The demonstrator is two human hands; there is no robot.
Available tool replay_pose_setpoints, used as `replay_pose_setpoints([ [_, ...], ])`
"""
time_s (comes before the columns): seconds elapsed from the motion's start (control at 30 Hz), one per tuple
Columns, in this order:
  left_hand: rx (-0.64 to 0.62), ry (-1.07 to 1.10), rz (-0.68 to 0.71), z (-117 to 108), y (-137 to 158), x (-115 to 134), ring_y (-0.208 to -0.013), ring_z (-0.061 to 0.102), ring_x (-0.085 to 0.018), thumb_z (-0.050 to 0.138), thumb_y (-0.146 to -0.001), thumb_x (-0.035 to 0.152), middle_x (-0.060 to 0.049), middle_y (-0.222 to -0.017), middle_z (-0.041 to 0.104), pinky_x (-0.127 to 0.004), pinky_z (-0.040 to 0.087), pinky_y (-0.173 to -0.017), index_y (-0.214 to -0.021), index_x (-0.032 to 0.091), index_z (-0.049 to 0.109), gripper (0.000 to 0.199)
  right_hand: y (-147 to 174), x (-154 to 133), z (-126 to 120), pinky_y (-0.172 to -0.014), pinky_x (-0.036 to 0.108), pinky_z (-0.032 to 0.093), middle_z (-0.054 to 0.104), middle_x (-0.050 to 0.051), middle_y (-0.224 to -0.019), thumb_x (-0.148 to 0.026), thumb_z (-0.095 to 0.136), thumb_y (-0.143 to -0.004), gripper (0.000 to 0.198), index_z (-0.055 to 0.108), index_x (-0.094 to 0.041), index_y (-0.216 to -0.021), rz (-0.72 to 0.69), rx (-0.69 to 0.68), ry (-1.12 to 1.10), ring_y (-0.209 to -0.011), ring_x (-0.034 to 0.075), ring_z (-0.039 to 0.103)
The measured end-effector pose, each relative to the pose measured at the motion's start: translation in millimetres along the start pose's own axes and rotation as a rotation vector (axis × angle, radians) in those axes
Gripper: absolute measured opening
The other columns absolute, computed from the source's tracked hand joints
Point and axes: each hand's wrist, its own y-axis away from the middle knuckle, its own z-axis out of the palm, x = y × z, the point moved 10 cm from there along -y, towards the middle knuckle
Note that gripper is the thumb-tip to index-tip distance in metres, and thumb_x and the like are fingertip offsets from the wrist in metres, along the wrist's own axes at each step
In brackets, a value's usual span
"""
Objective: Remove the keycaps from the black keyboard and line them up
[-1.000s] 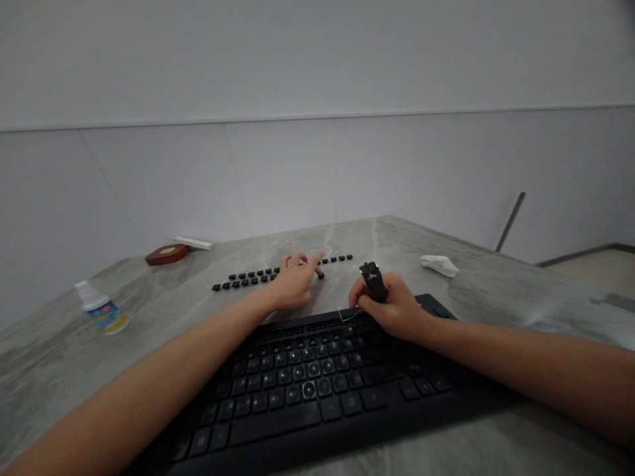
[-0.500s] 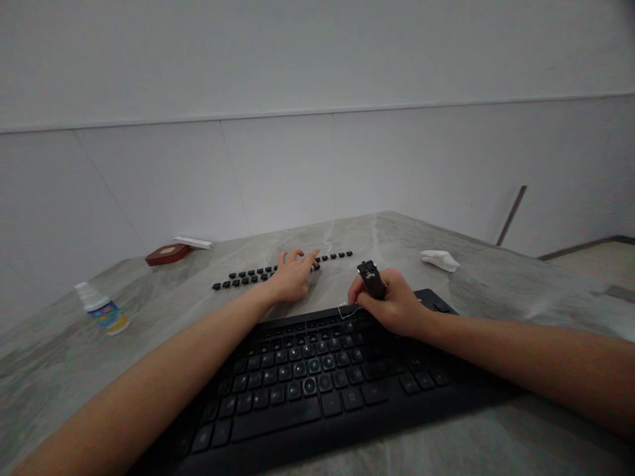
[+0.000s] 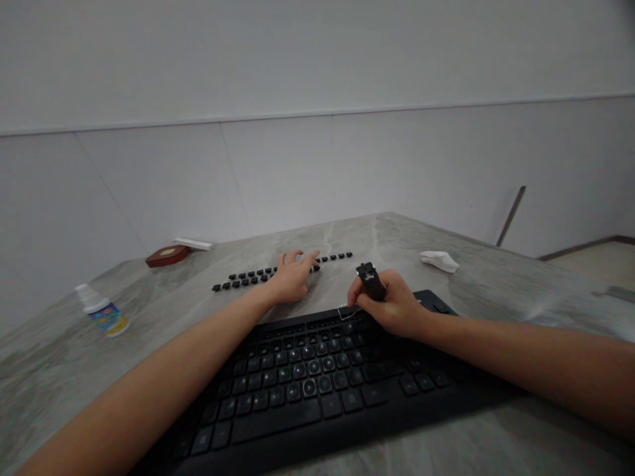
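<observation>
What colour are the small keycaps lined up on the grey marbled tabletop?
The small keycaps are black; head view.

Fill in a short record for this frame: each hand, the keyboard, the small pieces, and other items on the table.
Left hand: among the small black pieces; contact unclear
Right hand: grips a black tool
Thin wire: beside right hand, by the keyboard's far edge
Keyboard: black, on grey table, partly hidden by arms
Pieces: rows beyond keyboard, partly covered
Other items: bottle, reddish-brown box, white strip, crumpled white item
</observation>
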Motion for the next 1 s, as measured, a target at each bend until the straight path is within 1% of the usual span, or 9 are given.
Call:
replay_pose_setpoints([
  [0.13,0.002,0.01,-0.027,-1,0,-3,-0.139,0.022,-0.036,0.045,-0.064,0.003,-0.008,-0.143,0.049,-0.064,0.015,-0.108,-0.15,0.023,0.01,0.095,0,0,0,-0.051,0.023,0.038,0.057,-0.001,-0.052,-0.015,0.046,-0.07,0.022,0.066,-0.016,-0.061,0.003,-0.006,-0.01,-0.05,0.011,0.05],
  [0.37,-0.002,0.038,-0.011,5,-1,-7,-0.137,0.024,-0.036,0.045,-0.063,0.003,-0.009,-0.141,0.051,-0.066,0.015,-0.108,-0.15,0.023,0.011,0.096,1,0,2,-0.048,0.023,0.035,0.054,-0.001,-0.05,-0.016,0.046,-0.07,0.022,0.066,-0.016,-0.062,0.0,-0.026,-0.006,-0.047,0.01,0.046],
  [0.47,0.032,0.036,-0.032,0,-1,-8,-0.136,0.025,-0.035,0.046,-0.063,0.004,-0.009,-0.139,0.052,-0.062,0.015,-0.109,-0.15,0.022,0.012,0.095,0,0,3,-0.049,0.023,0.036,0.056,-0.001,-0.052,-0.016,0.046,-0.071,0.022,0.066,-0.016,-0.062,-0.001,-0.033,0.001,-0.048,0.011,0.048],
  [0.6,0.064,0.021,-0.089,-8,0,-12,-0.132,0.029,-0.033,0.046,-0.063,0.005,-0.008,-0.131,0.058,-0.059,0.016,-0.108,-0.149,0.021,0.013,0.094,0,-1,3,-0.05,0.023,0.037,0.057,-0.001,-0.053,-0.016,0.047,-0.071,0.022,0.067,-0.016,-0.062,-0.006,-0.038,-0.002,-0.049,0.011,0.049],
  [0.77,0.068,0.027,-0.086,-6,0,-15,-0.128,0.032,-0.034,0.047,-0.062,0.005,-0.008,-0.124,0.062,-0.058,0.018,-0.106,-0.149,0.021,0.018,0.093,0,-4,3,-0.047,0.022,0.034,0.054,-0.002,-0.05,-0.016,0.046,-0.071,0.022,0.067,-0.016,-0.061,-0.017,-0.036,0.012,-0.046,0.009,0.045],
  [1.0,0.069,0.038,-0.077,-4,-1,-15,-0.128,0.032,-0.036,0.048,-0.061,0.007,-0.008,-0.123,0.063,-0.061,0.017,-0.106,-0.147,0.021,0.025,0.09,0,-7,2,-0.047,0.022,0.035,0.055,-0.002,-0.051,-0.015,0.045,-0.07,0.023,0.066,-0.015,-0.06,-0.036,-0.028,-0.009,-0.047,0.009,0.047],
])
